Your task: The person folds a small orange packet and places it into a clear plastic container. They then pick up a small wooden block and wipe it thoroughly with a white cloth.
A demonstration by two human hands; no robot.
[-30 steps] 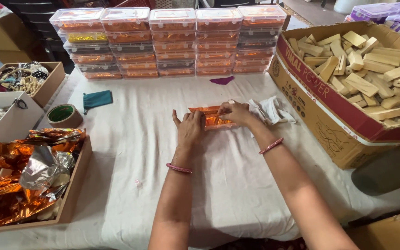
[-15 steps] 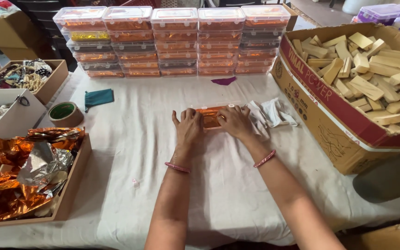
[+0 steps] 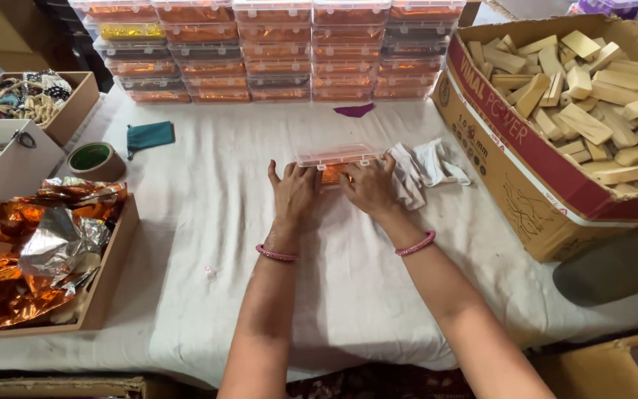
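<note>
We've got both hands pressed flat on the clear orange box [image 3: 334, 164] mid-worktop — left hand [image 3: 295, 193] and right hand [image 3: 369, 188] side by side. Since half a second ago its lid's come up, hands barely shifted — white cloth [image 3: 426, 168] just beside.

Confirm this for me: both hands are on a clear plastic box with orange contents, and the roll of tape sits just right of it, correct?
Not quite. The head view shows the roll of tape left of the clear plastic box, near the teal pouch. Both the left hand and right hand do rest on that box.
</note>
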